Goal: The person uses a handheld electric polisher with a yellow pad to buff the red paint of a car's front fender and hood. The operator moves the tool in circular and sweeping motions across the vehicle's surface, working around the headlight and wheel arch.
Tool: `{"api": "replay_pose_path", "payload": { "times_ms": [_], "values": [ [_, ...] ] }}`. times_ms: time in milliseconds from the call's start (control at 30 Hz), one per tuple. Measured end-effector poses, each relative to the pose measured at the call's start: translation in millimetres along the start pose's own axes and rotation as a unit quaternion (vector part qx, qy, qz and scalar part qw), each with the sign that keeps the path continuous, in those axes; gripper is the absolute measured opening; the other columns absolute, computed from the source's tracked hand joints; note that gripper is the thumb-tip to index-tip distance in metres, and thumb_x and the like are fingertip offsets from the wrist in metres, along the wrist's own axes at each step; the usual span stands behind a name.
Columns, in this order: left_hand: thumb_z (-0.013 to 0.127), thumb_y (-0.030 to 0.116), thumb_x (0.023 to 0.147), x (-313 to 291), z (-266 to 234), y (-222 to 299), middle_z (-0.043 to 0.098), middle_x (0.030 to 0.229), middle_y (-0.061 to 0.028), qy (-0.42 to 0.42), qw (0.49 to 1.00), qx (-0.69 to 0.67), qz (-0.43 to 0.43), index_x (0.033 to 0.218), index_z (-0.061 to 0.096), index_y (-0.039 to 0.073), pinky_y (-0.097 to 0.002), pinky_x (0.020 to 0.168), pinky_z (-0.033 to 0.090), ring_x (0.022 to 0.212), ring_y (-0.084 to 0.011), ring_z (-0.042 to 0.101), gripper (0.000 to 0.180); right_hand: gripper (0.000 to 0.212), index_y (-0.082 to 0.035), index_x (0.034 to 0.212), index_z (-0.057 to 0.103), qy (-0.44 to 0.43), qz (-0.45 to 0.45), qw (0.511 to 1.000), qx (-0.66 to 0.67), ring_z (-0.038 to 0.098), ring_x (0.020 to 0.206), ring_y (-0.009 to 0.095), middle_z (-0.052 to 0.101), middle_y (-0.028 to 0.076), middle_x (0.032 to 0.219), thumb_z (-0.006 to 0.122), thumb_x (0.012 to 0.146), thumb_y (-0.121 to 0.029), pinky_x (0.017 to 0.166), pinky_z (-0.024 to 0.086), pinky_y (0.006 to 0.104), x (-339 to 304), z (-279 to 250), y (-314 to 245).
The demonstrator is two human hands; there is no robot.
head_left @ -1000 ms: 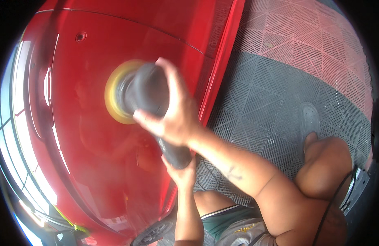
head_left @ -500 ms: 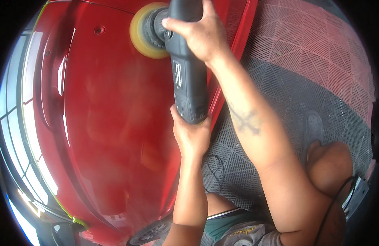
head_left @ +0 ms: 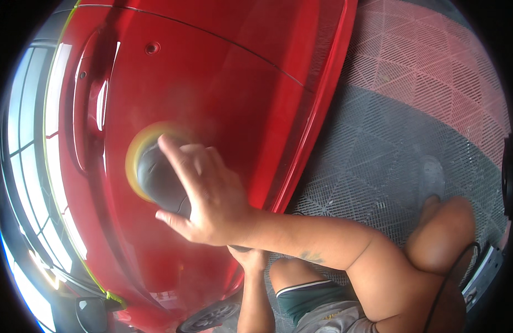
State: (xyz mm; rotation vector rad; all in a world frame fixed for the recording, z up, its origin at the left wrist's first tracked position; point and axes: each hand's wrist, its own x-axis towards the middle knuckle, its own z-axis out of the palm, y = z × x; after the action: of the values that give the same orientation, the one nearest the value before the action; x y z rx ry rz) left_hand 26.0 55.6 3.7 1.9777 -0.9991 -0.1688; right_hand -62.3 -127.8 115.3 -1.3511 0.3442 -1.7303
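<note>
A black polisher point(head_left: 161, 180) with a round yellow foam pad point(head_left: 133, 161) rests against the red car body panel point(head_left: 212, 72). The pad's rim looks smeared, as if spinning. Over the polisher's head lies my right hand point(head_left: 215, 194), its fingers and thumb wrapped around the housing. My left hand point(head_left: 248, 258) grips the tool's rear end, below my right forearm, which hides most of the handle and some of the fingers. Hazy smudges show on the paint around the pad.
A recessed door handle point(head_left: 79, 122) and a small round fitting point(head_left: 152, 48) break the panel. Yellow-green tape point(head_left: 115, 299) edges the windows, near a side mirror point(head_left: 90, 313). A wheel point(head_left: 209, 317) is at the bottom. A black cord point(head_left: 444, 288) hangs by my right arm above grey floor tiles point(head_left: 373, 144).
Both hands have brought the polisher closer to me and leftward across the panel. It has turned, and my right forearm now crosses over my left hand. The view has shifted slightly.
</note>
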Motion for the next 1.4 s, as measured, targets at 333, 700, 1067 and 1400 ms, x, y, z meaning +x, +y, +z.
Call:
{"api": "replay_pose_path", "payload": {
  "times_ms": [333,700,1067,1400],
  "values": [
    [0.094,0.012,0.081,62.5,100.4,101.6,0.067,0.137,-0.0166,-0.032,0.999,0.029,0.019,0.153,0.049,0.001,-0.0427,0.109,0.054,0.124,-0.0257,0.067,0.085,0.103,-0.006,0.164,0.039,0.122,0.054,0.988,-0.076,0.067,0.129,0.045,0.066,0.027,0.139,0.089,0.081,-0.041,0.107,0.056,0.0563,110.9,-75.6,62.0],
    [0.093,0.019,0.084,79.6,102.8,134.4,0.068,0.132,-0.0176,-0.044,0.999,-0.014,0.012,0.151,0.045,-0.001,-0.0448,0.109,0.052,0.123,-0.0297,0.067,0.084,0.099,-0.003,0.159,0.044,0.11,0.066,0.987,-0.1,0.07,0.124,0.043,0.069,0.027,0.133,0.089,0.079,-0.041,0.104,0.059,0.054,148.8,-71.6,42.4],
    [0.095,0.035,0.086,-33.0,-43.1,-60.3,0.058,0.157,-0.0199,-0.015,0.993,0.097,-0.063,0.16,0.047,-0.001,-0.0454,0.121,0.045,0.144,-0.0275,0.056,0.096,0.113,-0.007,0.171,0.036,0.005,0.036,0.999,-0.007,0.061,0.111,0.039,0.06,0.018,0.132,0.096,0.077,-0.026,0.092,0.055,0.0532,-30.6,16.8,-15.5],
    [0.098,0.026,0.082,-10.5,11.4,-53.0,0.063,0.146,-0.0231,0.013,0.998,-0.046,0.038,0.156,0.047,-0.002,-0.045,0.12,0.047,0.141,-0.0308,0.059,0.094,0.115,-0.008,0.172,0.034,0.065,0.04,0.997,-0.032,0.063,0.12,0.044,0.06,0.021,0.138,0.094,0.076,-0.027,0.097,0.059,0.053,-30.8,-8.6,32.2]
  ]
}}
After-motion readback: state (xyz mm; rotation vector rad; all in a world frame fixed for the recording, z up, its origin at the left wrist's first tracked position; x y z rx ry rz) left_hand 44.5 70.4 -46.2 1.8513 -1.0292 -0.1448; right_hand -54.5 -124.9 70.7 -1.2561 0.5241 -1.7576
